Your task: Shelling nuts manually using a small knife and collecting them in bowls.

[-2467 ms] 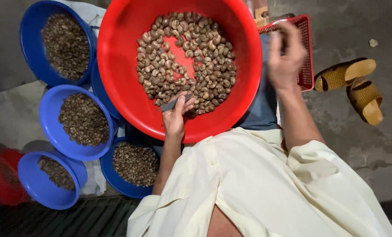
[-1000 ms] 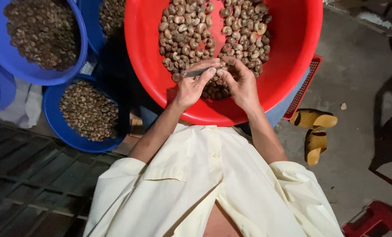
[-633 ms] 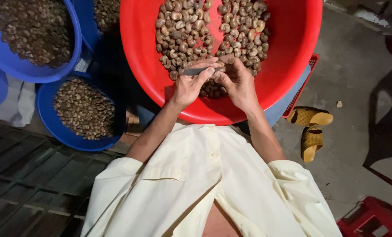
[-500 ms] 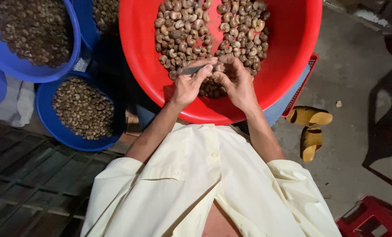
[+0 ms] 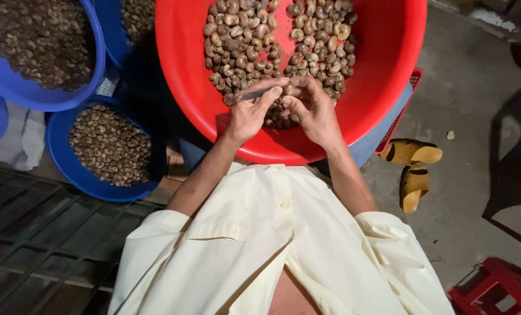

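Lying crosswise, blade [image 5: 253,93] tip leftward

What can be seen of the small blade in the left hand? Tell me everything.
The small blade is a thin, flat grey strip that looks like metal. It lies nearly level, pinched along its top by the left hand, with its free end pointing left. It sits over the cashew nuts near the front of the red basin. The right hand meets it at the fingertips, where a nut is held. Its edge is too small to judge.

Blue basins [image 5: 97,70] of nuts; yellow sandals [image 5: 413,169]; red stool [image 5: 493,289] on concrete
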